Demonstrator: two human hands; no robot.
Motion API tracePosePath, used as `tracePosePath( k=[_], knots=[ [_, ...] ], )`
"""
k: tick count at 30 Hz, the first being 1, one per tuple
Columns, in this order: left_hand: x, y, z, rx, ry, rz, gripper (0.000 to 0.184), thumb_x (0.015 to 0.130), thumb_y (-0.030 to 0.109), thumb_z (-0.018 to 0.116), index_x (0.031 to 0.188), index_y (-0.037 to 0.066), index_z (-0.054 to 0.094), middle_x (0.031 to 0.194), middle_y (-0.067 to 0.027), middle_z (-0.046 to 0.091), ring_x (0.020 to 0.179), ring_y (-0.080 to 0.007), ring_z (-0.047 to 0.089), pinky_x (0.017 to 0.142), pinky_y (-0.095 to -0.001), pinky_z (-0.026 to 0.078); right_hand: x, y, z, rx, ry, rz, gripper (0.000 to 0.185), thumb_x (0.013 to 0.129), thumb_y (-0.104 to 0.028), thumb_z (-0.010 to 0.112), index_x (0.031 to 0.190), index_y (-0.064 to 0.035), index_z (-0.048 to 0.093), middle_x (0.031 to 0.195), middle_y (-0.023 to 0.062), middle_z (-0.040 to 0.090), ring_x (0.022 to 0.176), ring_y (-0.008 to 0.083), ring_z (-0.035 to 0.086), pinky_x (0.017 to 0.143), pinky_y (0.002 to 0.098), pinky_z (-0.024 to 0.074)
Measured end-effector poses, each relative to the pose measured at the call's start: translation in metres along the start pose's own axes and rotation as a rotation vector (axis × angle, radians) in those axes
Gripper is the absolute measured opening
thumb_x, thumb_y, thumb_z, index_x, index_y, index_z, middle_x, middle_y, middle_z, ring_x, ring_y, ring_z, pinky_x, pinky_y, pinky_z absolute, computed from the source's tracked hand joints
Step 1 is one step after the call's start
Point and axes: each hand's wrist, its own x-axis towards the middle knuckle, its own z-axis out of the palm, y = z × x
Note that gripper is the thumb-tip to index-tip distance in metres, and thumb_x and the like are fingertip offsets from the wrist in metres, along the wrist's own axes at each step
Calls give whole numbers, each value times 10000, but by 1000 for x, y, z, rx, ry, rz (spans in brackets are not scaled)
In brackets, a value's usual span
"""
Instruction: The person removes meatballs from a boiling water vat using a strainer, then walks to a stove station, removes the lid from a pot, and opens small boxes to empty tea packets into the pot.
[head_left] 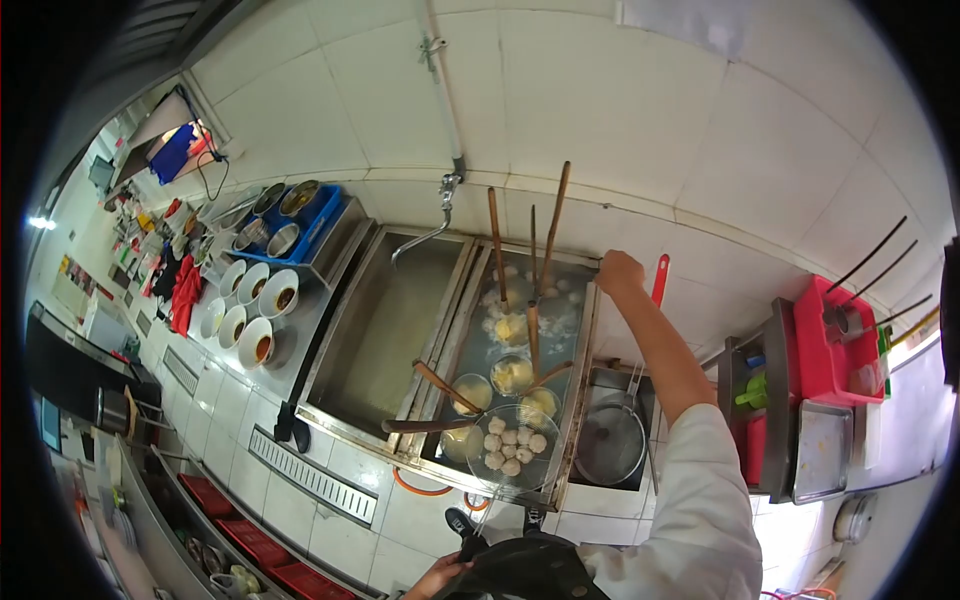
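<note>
My left hand (437,577) is at the bottom edge, its fingers closed round the handle end of a wide wire strainer (545,465). Pale meatballs (510,447) lie in that strainer, over the front of a steaming water tank (468,345). My right hand (620,272) is closed at the tank's back right corner; what its fingers hold is hidden. Several wooden-handled baskets stand in the water, some with yellow noodles (512,374). More balls float at the back of the tank.
Left of the tank is a second basin (385,320) under a tap (447,200). White bowls (256,342) with sauce stand on the far left counter. A pot (610,443) and red-handled ladle (661,280) are on the right, near a red bin (845,345).
</note>
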Motion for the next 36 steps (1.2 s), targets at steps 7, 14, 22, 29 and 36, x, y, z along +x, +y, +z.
tracePosePath(
  k=[7, 14, 22, 29, 36],
  knots=[
    [0, 0, 10, 16, 61, -11, 280, 842, 177, 647, 1077, 36, 589, 873, 8, 610, 767, -81, 576, 720, -209, 445, 19, -20, 63, -134, 96, -158, 124, 746, -125, 643, 837, -71, 708, 901, 107, 695, 877, 279, 675, 692, 388, 541],
    [5, -2, 9, 2, 55, -5, 289, 853, 160, 635, 1102, 24, 581, 912, -3, 618, 810, -88, 583, 751, -219, 452, 39, -19, 106, -205, 46, -293, 117, 767, -113, 614, 823, -85, 713, 875, 115, 695, 847, 273, 678, 641, 379, 537],
    [3, 1, 6, -14, 60, -8, 300, 865, 140, 622, 1130, 9, 571, 957, -16, 628, 859, -96, 591, 787, -231, 459, -67, 31, -6, -105, 126, -282, 203, 702, -245, 703, 773, -56, 691, 820, 145, 672, 820, 320, 652, 695, 402, 524],
    [12, -10, -2, -4, 4, 41, 272, 874, 139, 616, 1117, 20, 580, 937, 7, 615, 847, -76, 573, 770, -219, 452, -208, 60, -45, 107, -341, -476, 456, 674, -407, 744, 963, -58, 696, 919, 168, 650, 904, 339, 613, 791, 424, 475],
    [12, -8, 6, 42, 4, 77, 223, 885, 145, 601, 1086, 48, 587, 906, 26, 588, 829, -62, 544, 753, -207, 430, -227, 59, -56, 177, -96, -434, 376, 670, -368, 746, 897, -72, 695, 879, 155, 648, 876, 337, 622, 774, 443, 482]
  ],
)
